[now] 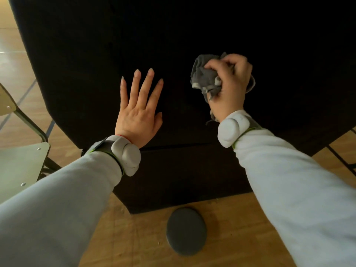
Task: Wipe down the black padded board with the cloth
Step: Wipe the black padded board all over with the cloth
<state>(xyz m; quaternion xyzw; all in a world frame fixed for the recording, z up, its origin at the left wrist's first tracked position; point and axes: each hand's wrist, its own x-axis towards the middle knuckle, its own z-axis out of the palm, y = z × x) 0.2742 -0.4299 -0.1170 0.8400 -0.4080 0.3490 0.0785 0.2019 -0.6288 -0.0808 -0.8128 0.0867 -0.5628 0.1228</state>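
Right hand (pixel 232 78) grips the crumpled grey cloth (pixel 206 78) against the black padded board (pixel 173 35). Left hand (pixel 138 110) lies flat on the board beside it, fingers straight and spread.

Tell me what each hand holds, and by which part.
The right hand grips the grey cloth, bunched in its fingers; the left hand holds nothing.

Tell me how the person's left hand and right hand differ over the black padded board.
The left hand has straight, spread fingers; the right hand is curled tight. The left hand holds nothing and lies flat on the black padded board; the right hand grips a crumpled grey cloth. Both wear pale grey wristbands.
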